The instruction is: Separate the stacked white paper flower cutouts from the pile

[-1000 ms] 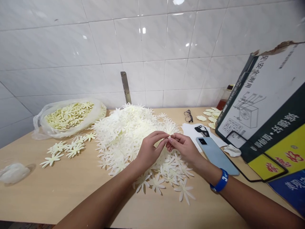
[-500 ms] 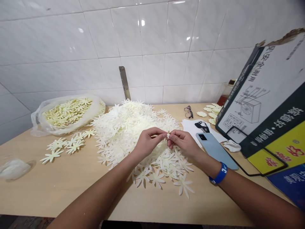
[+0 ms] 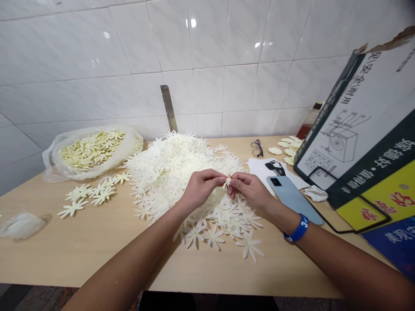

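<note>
Left hand (image 3: 201, 188) and right hand (image 3: 252, 189) pinched a small cream foam-like flower (image 3: 228, 180) over white petalled cutouts (image 3: 171, 172), seemingly folding it, next needing steadiness.

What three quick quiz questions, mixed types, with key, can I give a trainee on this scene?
1. True or false: the phone lies to the left of the pile of white flower-shaped pieces.
2. Multiple choice: which arm wears the blue wristband? A) left B) right C) both
3. Short answer: what is between the fingertips of the left hand and right hand?

Key: 1. False, it lies to the right. 2. B. 3. A small pale piece.
</note>
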A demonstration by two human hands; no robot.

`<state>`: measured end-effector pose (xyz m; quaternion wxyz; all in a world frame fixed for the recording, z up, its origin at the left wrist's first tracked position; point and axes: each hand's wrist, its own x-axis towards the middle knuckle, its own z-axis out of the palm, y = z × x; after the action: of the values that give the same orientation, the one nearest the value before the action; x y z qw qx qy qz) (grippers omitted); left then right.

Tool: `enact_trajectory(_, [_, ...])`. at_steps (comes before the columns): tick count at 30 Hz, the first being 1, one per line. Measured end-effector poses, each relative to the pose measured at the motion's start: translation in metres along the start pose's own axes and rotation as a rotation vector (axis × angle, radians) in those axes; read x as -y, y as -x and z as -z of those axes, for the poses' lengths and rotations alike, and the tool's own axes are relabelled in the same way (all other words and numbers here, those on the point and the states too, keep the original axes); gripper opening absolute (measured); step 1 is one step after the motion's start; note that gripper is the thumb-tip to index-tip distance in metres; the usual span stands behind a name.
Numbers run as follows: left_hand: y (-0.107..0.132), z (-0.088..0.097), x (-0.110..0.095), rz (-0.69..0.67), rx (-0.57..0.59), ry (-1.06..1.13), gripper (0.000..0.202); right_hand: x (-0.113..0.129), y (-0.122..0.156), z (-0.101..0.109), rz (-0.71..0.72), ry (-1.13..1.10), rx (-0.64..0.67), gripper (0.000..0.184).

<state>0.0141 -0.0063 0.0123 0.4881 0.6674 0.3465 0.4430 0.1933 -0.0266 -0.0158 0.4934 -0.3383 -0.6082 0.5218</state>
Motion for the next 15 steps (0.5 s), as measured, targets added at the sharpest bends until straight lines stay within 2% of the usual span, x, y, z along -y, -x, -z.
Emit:
enact_trajectory(6, [-0.0001, 0.0003, 0.003, 0.007, -0.006, 0.01, 0.014, 0.0038, 0.0011, -0.0014, -0.005, 0.042, -0.007, 0.03])
enact_trajectory(11, [0.0044, -0.0036, 0.0004, -0.038, 0.042, -0.038, 0.022, 0.0066, 0.0018, -0.0034, 0.007, 0.12, -0.103, 0.03])
enact_trajectory(13, [0.0053, -0.0052, -0.0006, -0.068, 0.011, -0.092, 0.021, 0.0074, 0.0017, -0.0041, 0.009, 0.136, -0.114, 0.03])
enact_trajectory(15, [0.004, -0.0048, 0.0004, -0.028, -0.074, -0.079, 0.021, 0.0077, 0.0016, -0.0043, 0.009, 0.139, -0.093, 0.03])
